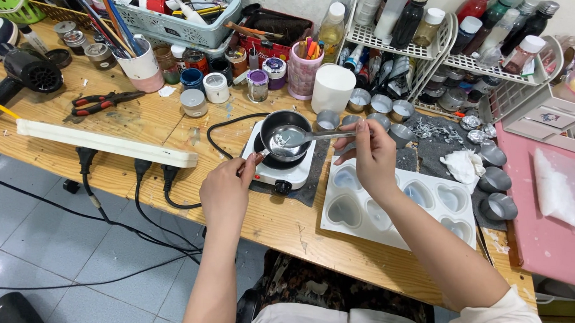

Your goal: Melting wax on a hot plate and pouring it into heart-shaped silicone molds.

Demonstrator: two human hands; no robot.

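The right hand (373,155) is pinching the handle of a metal spoon (297,137) between thumb and fingers, closed firmly round its end. The spoon is reaching leftward, its bowl hanging over the small dark pot (285,137) and carrying some white flaky stuff. The left hand (227,194) is curling shut around the pot's handle, which is poking out toward the person; most of that handle is lying hidden inside the fist.

The pot is sitting on a small white hot plate (281,171), whose black cord is looping back across the wooden table (140,131). The hot plate is resting on a dark grey mat. Just to the right of it, under the right wrist, a white mould with heart-shaped hollows (397,205) is lying flat on the table. Small metal cups (381,104) are standing in a cluster behind the right hand, and more are lining the mat's right edge.

A long white power strip (105,143) is lying along the table's near edge on the left, with plugs hanging from it. Farther back, red-handled pliers (100,102) are lying near a black hair dryer (33,71).
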